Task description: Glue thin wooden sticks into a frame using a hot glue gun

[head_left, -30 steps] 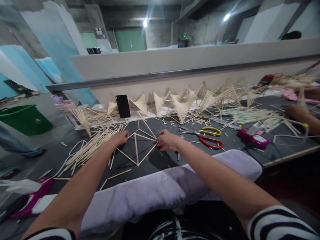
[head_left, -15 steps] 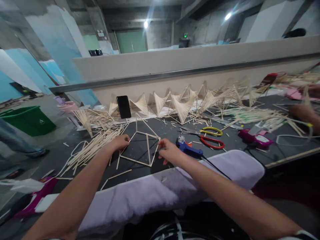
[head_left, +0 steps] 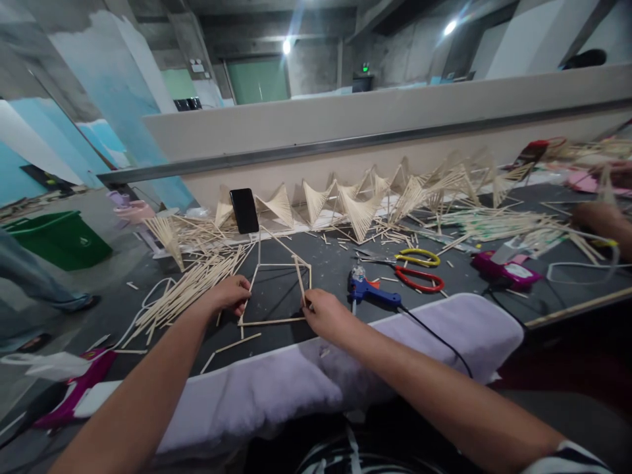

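A frame of thin wooden sticks stands on the dark tabletop in front of me, four-sided at its base with a pointed part rising at the back. My left hand pinches the stick along its left side. At the near right corner my right hand has its fingers closed on the frame and hides that joint. To the right of this hand lies a blue hot glue gun, its nozzle toward the table. Scissors with red and yellow handles lie just beyond it. Two loose sticks lie near the frame's front.
A pile of sticks is at left, with a phone propped behind. Fan-shaped stick models line the low wall. Purple glue guns lie at both sides. A lilac cloth covers the front edge. Another person's hand is far right.
The frame has turned and shifted slightly left. My right hand has moved nearer and closed on its near right corner. My left hand has slid down the left side.
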Available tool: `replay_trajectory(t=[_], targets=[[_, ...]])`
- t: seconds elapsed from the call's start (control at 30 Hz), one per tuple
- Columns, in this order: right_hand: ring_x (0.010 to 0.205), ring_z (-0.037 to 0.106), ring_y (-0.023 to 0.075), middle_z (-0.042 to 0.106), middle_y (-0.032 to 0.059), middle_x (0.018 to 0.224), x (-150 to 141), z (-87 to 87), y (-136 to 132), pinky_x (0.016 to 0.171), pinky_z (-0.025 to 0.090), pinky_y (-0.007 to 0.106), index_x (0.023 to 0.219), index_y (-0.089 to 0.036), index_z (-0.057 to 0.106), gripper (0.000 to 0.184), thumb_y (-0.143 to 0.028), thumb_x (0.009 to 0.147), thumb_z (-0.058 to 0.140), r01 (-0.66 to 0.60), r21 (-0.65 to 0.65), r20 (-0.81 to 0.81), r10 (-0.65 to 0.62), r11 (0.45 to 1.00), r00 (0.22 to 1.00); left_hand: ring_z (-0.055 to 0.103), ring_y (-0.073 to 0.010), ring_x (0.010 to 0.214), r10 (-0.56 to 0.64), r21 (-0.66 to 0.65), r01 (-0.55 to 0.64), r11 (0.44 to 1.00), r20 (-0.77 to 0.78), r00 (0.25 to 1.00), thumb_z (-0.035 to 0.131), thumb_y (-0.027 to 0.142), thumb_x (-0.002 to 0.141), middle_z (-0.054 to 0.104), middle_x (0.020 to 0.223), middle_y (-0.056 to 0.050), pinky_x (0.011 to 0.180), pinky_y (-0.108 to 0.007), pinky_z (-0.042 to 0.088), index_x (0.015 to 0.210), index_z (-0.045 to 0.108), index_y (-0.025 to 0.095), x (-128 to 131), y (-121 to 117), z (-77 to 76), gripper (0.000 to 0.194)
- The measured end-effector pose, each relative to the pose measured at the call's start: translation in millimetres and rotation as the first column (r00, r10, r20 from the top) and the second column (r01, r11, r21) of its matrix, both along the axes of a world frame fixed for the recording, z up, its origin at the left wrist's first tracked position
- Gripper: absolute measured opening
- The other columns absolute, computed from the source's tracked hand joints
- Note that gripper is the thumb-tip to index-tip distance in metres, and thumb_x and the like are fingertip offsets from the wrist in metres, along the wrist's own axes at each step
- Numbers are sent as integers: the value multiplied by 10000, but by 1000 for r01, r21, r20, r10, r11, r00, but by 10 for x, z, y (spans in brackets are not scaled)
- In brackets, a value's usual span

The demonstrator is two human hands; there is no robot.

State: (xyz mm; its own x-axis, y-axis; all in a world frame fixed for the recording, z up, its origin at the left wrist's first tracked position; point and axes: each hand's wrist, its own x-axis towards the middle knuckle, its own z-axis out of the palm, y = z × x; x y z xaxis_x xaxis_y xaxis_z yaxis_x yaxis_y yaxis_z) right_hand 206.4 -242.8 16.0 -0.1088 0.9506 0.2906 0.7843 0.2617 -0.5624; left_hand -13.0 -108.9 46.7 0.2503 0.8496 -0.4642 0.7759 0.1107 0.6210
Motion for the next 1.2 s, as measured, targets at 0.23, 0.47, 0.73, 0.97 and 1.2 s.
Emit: replay_trajectory(t=[0.23, 0.47, 0.73, 0.97, 1.2], targets=[[732, 526, 144, 590, 55, 761, 221, 38, 244, 670, 358, 222, 777, -169, 559, 139, -107, 734, 442, 109, -8, 57, -109, 994, 992, 535, -112, 397, 63, -5, -62, 998, 115, 991, 520, 180, 702, 522, 467, 35, 406, -218, 456, 757, 403, 175, 99, -187, -1, 130], [727, 528, 138, 602, 43, 770, 311, -66, 328, 654, 356, 217, 801, -168, 566, 150, -107, 723, 453, 134, -20, 14, -134, 991, 991, 461, -95, 332, -18, 42, 17, 999, 18, 1000, 529, 301, 724, 487, 457, 48, 341, -215, 399, 747, 431, 171, 135, -244, -20, 164], [753, 531, 148, 600, 48, 786, 302, -125, 329, 679, 361, 227, 817, -167, 561, 157, -109, 723, 450, 124, 8, 7, -124, 992, 992, 507, -105, 412, -152, 53, 148, 988, 77, 985, 552, 472, 655, 495, 501, 46, 403, -230, 436, 721, 469, 161, -58, -228, 13, 329], [749, 519, 149, 579, 45, 771, 297, -145, 326, 684, 363, 230, 792, -170, 532, 147, -99, 712, 431, 111, 12, 20, -111, 994, 994, 517, -110, 458, -223, 91, 224, 970, -24, 975, 585, 434, 608, 508, 510, 40, 443, -220, 434, 701, 518, 160, -278, -210, 83, 297], [748, 508, 158, 542, 42, 833, 274, -64, 189, 667, 374, 247, 950, -180, 457, 341, -88, 622, 447, 163, 35, -134, -157, 986, 978, 526, -109, 488, -71, 282, 98, 954, -105, 992, 512, 328, 676, 538, 568, 24, 456, -200, 414, 756, 555, 153, -578, -119, 114, 197]])
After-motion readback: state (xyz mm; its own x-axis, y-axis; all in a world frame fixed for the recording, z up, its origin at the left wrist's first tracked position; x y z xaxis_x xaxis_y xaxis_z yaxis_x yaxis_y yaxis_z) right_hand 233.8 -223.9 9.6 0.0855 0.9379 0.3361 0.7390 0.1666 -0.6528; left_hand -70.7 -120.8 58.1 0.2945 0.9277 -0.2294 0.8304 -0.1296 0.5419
